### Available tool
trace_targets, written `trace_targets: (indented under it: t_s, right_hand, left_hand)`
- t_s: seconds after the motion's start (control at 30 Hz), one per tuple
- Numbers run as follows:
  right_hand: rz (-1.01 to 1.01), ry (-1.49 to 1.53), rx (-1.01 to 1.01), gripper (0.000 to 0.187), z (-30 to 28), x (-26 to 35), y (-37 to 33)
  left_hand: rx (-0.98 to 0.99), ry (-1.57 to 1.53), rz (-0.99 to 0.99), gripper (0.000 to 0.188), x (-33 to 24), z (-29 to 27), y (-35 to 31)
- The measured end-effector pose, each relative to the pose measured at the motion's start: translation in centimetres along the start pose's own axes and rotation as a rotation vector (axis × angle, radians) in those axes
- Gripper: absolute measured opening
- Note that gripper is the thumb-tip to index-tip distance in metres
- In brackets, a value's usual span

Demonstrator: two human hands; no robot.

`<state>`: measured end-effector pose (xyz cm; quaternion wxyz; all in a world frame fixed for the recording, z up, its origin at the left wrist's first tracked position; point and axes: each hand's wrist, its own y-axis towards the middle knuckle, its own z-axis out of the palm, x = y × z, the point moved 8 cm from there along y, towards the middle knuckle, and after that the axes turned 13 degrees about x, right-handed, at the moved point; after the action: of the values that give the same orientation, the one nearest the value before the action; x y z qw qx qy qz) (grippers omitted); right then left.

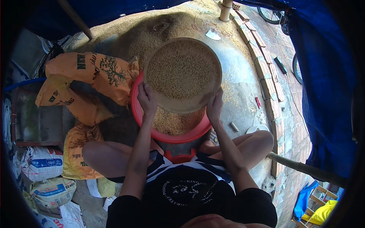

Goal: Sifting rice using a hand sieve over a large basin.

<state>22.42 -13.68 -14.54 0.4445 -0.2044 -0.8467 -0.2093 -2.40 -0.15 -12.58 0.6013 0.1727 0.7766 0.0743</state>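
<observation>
Here, in the head view, a round, shallow tray [178,107] is held over a red basin [179,138], covering the basin's far part; the left hand [147,99] is closed on the tray's near left rim, and the right hand [215,103] on its near right rim; both grips clasp the edge, though how the fingers lie underneath I cannot tell; grain [182,70] covers the tray's middle and reaches toward its far rim, while a strip along the near edge shows bare; more grain [175,122] lies in the basin, showing between the tray and the basin's near rim; the basin stands on the concrete floor [243,85], in front of the person's crossed legs; just past its near edge shows a red plastic piece [178,157]; an orange sack [95,76] lies beside the basin's left edge, with a yellow-orange sack [80,152] nearer the person's left knee; a wide spread of grain [152,32] covers the floor's far edge; a row of bricks [268,87] runs along the floor's right edge, and a small red object [257,102] lies just inside it.
</observation>
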Motion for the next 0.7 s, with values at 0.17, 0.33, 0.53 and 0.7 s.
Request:
trace_targets:
  t_s: [0.17,0.33,0.53,0.7]
  right_hand:
    - [0.111,-0.008,0.093,0.031,1.3,-3.7,0.5]
    - [0.290,-0.299,0.335,0.021,4.4,-10.4,-1.4]
    - [0.224,-0.308,0.233,0.023,2.9,-7.6,-0.8]
    - [0.203,-0.240,0.149,0.025,1.7,-5.8,-0.8]
  left_hand:
    - [0.073,0.052,-0.030,0.016,4.1,1.3,-0.4]
    - [0.161,0.403,-0.175,0.020,12.0,3.1,-3.9]
    - [0.131,0.295,-0.218,0.022,9.4,2.7,-2.8]
    - [0.153,0.152,-0.262,0.022,6.4,2.5,-2.0]
